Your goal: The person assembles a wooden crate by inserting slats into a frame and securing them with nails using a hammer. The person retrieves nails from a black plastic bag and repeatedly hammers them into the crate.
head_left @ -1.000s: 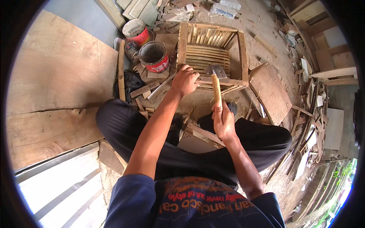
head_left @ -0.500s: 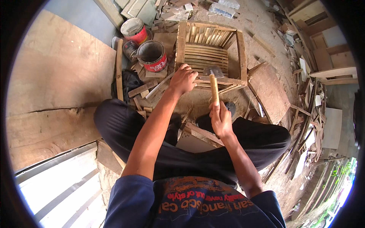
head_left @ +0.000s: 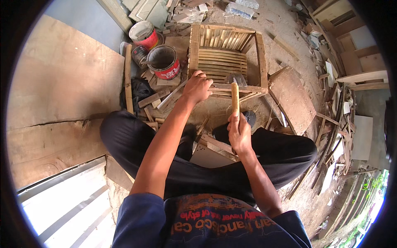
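A slatted wooden crate (head_left: pixel 223 58) lies in front of me with its open side up. My left hand (head_left: pixel 197 87) is closed on its near rail, close to the left corner. My right hand (head_left: pixel 240 133) is wrapped round the pale wooden handle of a hammer (head_left: pixel 235 97). The hammer's metal head is smeared by motion and sits over the near rail, right of my left hand. Whether it touches the wood I cannot tell.
Left of the crate stand a red paint bucket (head_left: pixel 162 66), a second bucket (head_left: pixel 144 35) and a dark can (head_left: pixel 140 54). A brown board (head_left: pixel 292 100) lies at the right. Wood offcuts (head_left: pixel 335 136) pile beyond it. A large plywood panel (head_left: pixel 66 74) fills the left.
The hammer and my right hand have shifted slightly, the handle now more upright. My left hand keeps its grip on the crate's rail, and the whole view has moved a little.
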Demonstrator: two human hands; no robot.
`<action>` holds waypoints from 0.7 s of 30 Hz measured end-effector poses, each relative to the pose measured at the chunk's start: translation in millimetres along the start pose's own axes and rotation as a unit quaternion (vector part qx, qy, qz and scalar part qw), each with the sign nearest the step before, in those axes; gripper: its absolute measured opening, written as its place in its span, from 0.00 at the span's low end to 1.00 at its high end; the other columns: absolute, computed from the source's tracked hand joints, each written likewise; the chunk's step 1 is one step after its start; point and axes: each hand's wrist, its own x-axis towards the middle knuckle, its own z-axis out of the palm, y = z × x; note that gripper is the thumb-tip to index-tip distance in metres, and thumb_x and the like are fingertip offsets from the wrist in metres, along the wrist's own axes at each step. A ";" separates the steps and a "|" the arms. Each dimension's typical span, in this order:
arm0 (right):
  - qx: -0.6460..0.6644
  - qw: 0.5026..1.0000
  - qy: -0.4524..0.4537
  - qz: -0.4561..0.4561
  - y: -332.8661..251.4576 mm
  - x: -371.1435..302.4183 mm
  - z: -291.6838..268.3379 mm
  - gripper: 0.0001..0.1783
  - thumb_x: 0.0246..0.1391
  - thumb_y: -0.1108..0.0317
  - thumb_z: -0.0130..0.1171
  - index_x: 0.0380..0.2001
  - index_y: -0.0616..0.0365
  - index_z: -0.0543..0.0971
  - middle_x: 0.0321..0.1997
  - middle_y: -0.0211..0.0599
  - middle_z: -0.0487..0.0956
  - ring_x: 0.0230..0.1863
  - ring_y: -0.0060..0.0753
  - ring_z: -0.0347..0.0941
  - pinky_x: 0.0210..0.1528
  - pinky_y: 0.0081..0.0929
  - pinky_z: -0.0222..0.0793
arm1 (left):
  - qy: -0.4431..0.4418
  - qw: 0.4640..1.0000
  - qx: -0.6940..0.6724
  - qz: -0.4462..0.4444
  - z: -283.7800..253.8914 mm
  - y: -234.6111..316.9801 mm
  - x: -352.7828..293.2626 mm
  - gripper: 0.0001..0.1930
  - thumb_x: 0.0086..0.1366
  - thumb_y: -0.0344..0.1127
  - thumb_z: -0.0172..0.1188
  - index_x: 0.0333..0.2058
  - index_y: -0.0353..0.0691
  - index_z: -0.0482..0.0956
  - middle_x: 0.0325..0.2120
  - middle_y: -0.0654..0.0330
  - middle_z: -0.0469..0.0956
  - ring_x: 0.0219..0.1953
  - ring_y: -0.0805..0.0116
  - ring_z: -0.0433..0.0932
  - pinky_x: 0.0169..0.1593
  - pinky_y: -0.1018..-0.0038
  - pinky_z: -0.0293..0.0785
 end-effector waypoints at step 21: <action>0.047 0.993 -0.111 0.018 10.1 2.9 0.4 0.27 0.75 0.46 0.38 0.43 0.61 0.73 0.21 0.24 0.64 0.22 0.16 0.60 0.26 0.22 0.61 | -0.036 0.999 0.008 0.021 -16.7 -7.4 -8.5 0.21 0.56 0.44 0.68 0.43 0.34 0.84 0.44 0.52 0.84 0.69 0.64 0.64 0.78 0.48 0.31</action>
